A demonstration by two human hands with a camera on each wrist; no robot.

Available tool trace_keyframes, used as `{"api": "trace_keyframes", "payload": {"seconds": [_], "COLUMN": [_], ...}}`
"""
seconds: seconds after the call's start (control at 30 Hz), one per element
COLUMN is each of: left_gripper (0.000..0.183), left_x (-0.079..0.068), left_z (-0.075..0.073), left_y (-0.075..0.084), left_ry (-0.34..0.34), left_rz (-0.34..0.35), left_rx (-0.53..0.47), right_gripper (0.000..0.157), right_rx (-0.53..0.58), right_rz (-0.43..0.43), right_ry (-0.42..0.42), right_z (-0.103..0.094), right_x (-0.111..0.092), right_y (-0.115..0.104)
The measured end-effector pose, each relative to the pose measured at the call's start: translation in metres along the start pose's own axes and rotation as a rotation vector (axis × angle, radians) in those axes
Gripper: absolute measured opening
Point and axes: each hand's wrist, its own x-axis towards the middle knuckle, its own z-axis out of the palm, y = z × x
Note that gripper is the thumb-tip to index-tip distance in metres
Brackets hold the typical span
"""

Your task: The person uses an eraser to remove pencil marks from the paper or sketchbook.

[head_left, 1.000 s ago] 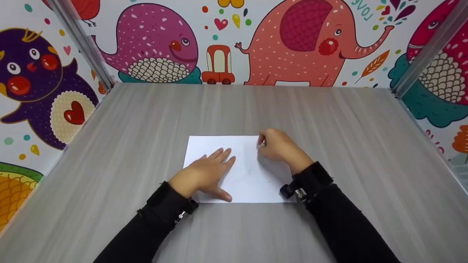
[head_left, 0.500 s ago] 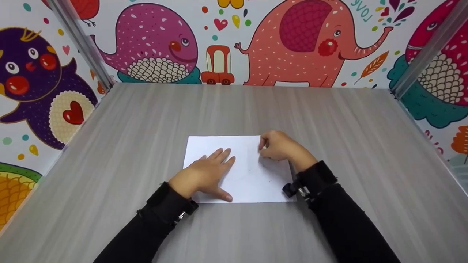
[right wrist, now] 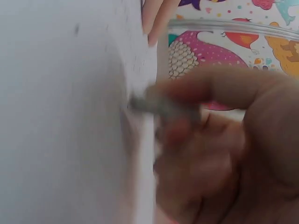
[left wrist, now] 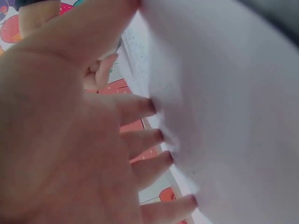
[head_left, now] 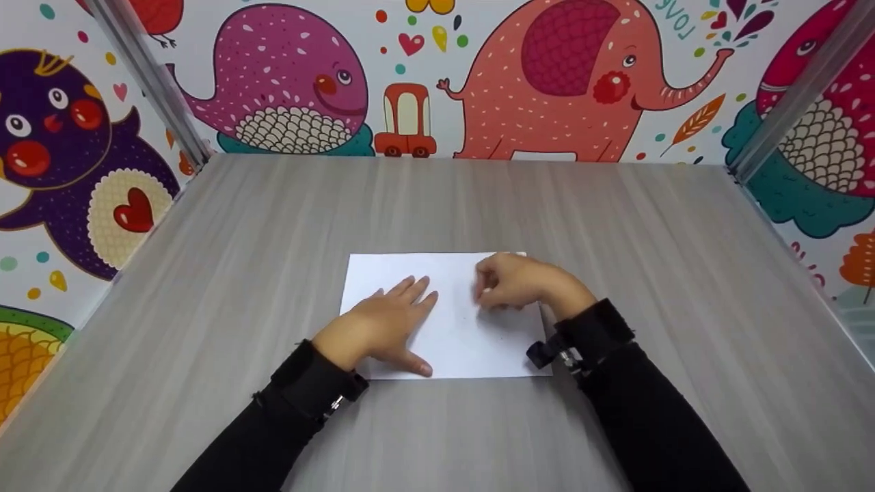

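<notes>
A sheet of white paper (head_left: 444, 342) lies flat on the table in the head view. My left hand (head_left: 383, 328) rests on its left half with fingers spread and straight; in the left wrist view the fingertips (left wrist: 161, 135) touch the sheet. Over the upper right part of the paper, my right hand (head_left: 516, 281) has curled fingers. The right wrist view shows it pinching a small grey piece (right wrist: 163, 107), blurred, which looks like an eraser. Its dark end meets or nearly meets the paper. In the head view the fingers hide this eraser.
The grey wood-grain table (head_left: 287, 212) surrounds the sheet. Behind it stands a panel (head_left: 547, 61) with cartoon animals, and similar panels rise at both sides. Tiny dark specks are on the paper. Both wrists wear black straps with small camera mounts.
My right hand shifts a little toward me, its fingertips lower on the sheet, and the paper's far right corner comes into view. My left hand stays in place on the paper.
</notes>
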Motion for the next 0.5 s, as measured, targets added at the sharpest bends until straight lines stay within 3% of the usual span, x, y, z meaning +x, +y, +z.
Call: {"api": "trace_keyframes", "payload": {"seconds": [0.13, 0.33, 0.5], "left_gripper": [0.117, 0.117, 0.117], "left_x": [0.000, 0.001, -0.001], "left_z": [0.001, 0.001, 0.001], "left_y": [0.000, 0.000, -0.001], "left_ry": [0.003, 0.003, 0.001], "left_rz": [-0.001, 0.008, -0.002], "left_rx": [0.001, 0.006, -0.003], "right_gripper": [0.010, 0.011, 0.008], "right_rx": [0.091, -0.026, -0.058], "right_rz": [-0.065, -0.003, -0.036], "right_ry": [-0.157, -0.103, -0.149], "right_z": [0.003, -0.016, -0.007], "right_x": [0.004, -0.009, -0.006], "right_y": [0.000, 0.013, -0.008]}}
